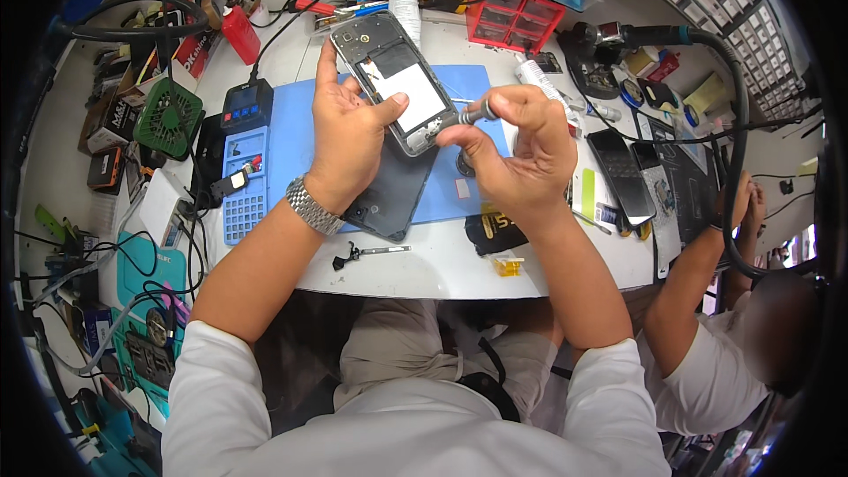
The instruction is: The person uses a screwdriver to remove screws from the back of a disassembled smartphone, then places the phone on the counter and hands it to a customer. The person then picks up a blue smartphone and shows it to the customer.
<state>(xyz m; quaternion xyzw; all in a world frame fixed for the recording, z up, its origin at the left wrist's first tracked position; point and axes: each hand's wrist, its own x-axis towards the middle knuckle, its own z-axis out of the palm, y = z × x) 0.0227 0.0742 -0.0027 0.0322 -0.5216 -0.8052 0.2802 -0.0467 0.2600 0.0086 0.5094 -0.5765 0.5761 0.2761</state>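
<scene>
My left hand (344, 137) grips an opened phone (371, 49), tilted upright, its dark inner frame and white battery (413, 102) showing, thumb across the battery. My right hand (521, 146) pinches a short metal cylindrical tool (480, 113), likely a screwdriver, at the phone's lower right edge; its tip is too small to make out. Beneath them, a detached dark phone panel (393, 199) lies on a blue mat (287, 115). A small dark round object (465, 166) is beside that panel, partly hidden by my right hand.
A blue parts tray (246, 216), black powered device (246, 106) and cables are left. A red drawer box (508, 13) stands behind; phones (618, 177) and a hose (733, 79) are right. Small parts (371, 252) lie near the front edge. A co-worker (698, 344) sits close at right.
</scene>
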